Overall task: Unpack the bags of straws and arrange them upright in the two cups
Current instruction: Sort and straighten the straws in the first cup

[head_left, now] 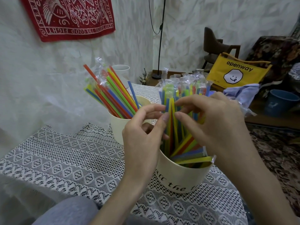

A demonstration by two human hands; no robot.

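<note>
Two cream cups stand on the lace-covered table. The near cup (181, 177), with black lettering, holds many wrapped coloured straws (183, 93), some upright and some lying slanted across its rim. The far cup (116, 127) holds a leaning bunch of straws (113, 96). My left hand (144, 132) pinches the upper ends of a blue and a yellow straw (169, 127) over the near cup. Facing it, my right hand (215, 122) pinches the same cluster of straws from the right.
A white cup (121, 70) stands behind the far cup by the wall. A yellow "openway" bag (238, 70), a blue bucket (280, 103) and a chair (215, 44) are off to the right on the floor. The lace tablecloth (65, 159) covers the table.
</note>
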